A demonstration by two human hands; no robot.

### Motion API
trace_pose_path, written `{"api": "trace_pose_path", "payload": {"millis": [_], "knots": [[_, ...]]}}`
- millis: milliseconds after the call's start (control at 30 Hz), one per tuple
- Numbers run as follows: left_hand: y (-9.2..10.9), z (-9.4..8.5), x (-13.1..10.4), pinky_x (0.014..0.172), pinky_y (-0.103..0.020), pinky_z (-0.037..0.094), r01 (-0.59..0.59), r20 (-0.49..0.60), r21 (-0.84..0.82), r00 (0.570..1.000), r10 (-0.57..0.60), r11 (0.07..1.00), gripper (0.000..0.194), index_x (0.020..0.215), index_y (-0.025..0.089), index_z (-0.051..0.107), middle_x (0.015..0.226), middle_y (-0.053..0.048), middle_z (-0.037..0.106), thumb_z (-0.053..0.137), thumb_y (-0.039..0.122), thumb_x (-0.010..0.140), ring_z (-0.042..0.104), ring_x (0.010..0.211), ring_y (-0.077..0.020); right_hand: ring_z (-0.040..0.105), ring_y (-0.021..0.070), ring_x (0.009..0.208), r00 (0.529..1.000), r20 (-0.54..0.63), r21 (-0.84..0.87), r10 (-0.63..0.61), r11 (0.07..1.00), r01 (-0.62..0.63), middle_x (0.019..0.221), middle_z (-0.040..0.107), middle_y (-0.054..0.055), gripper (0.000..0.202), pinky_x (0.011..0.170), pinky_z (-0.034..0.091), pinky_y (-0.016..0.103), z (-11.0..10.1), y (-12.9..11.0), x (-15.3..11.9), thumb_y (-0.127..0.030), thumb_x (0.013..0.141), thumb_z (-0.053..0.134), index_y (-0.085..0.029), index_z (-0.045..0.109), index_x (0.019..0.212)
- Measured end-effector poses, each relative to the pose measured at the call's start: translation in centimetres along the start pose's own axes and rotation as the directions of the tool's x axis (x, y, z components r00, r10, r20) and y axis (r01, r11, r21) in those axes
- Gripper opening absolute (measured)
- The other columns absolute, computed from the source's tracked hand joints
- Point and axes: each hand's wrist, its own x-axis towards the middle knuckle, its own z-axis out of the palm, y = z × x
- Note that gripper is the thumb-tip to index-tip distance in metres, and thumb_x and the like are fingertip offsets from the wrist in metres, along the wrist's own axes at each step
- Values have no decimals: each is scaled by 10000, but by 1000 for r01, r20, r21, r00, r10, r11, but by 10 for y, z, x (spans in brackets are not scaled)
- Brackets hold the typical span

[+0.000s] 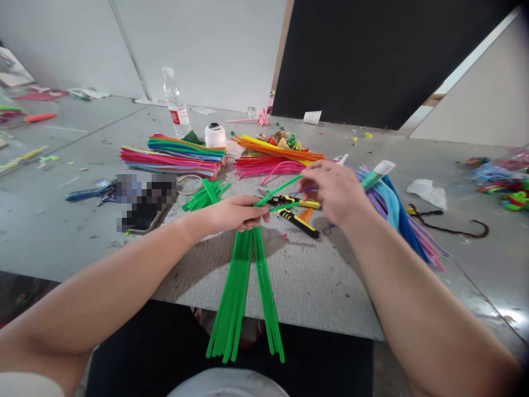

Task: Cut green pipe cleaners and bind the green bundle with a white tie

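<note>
Some green pipe cleaner (281,190) spans above the table (322,286) from the left hand (248,214), pinched closed on it, to the right hand (330,187), curled, its grip unclear, where light, even tension should prevent kinks.

The table (326,286) is offering room nr its front edge, R of the green stems (235,292). Open pliers (300,224) are blocking the mid; bundles (173,161), bottle (177,107) & white jar (215,137) are crowding the back; phone (146,212) is obstructing L.
</note>
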Motion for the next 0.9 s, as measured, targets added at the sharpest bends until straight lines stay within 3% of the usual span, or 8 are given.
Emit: {"api": "trace_pose_path", "payload": {"millis": [67,133,233,267,367,500,633,900], "knots": [[6,0,0,506,-218,283,32,-77,32,997,-29,999,261,868,160,641,631,34,447,603,392,981,398,545,-95,701,206,714,980,-194,-55,32,998,-43,725,678,33,106,568,527,292,-24,-3,14,-248,808,673,-240,572,776],[12,-4,-1,504,-231,285,82,-184,54,980,-70,995,217,850,168,633,633,31,456,594,347,965,402,536,-98,702,236,712,952,-307,-349,13,929,-126,742,700,59,99,606,535,340,-51,-1,29,-262,825,664,-244,596,755],[21,-21,-4,536,-268,326,154,-356,284,933,-45,946,174,803,193,625,639,5,508,587,308,928,458,552,-128,729,325,855,969,-247,-844,25,486,-228,798,738,121,120,737,542,419,-81,14,45,-276,825,692,-229,661,719],[23,-30,-6,570,-282,352,200,-419,450,908,8,870,179,793,199,636,665,-15,560,603,324,918,508,591,-149,730,350,918,981,-188,-924,47,332,-193,832,746,141,110,781,535,438,-86,20,48,-265,827,692,-214,688,729],[23,-60,-9,689,-325,415,397,-486,801,868,98,448,186,781,205,670,780,-79,693,605,343,887,649,768,-245,717,392,992,984,-153,-974,87,153,-165,939,762,193,158,801,514,464,-85,34,49,-300,859,686,-162,761,873],[17,-85,-11,739,-342,455,546,-564,816,824,58,190,242,955,196,745,983,-141,783,602,370,868,726,960,-331,715,342,998,999,3,-984,36,175,-4,1043,773,180,410,796,507,412,-57,36,38,-523,966,592,-168,753,1094],[14,-85,-11,713,-368,462,645,-658,749,751,52,153,289,910,179,756,942,-179,778,646,439,852,731,956,-376,703,321,1074,926,357,-900,122,311,306,1239,747,143,676,832,512,365,-23,33,19,-697,794,767,-226,681,1271],[16,-79,-12,782,-378,489,532,-588,804,778,220,267,277,1025,179,764,1000,-147,779,719,391,852,718,983,-342,665,409,1120,969,155,-988,191,44,149,1268,688,238,696,849,507,454,-14,36,10,-718,905,617,-156,624,1314]]}}
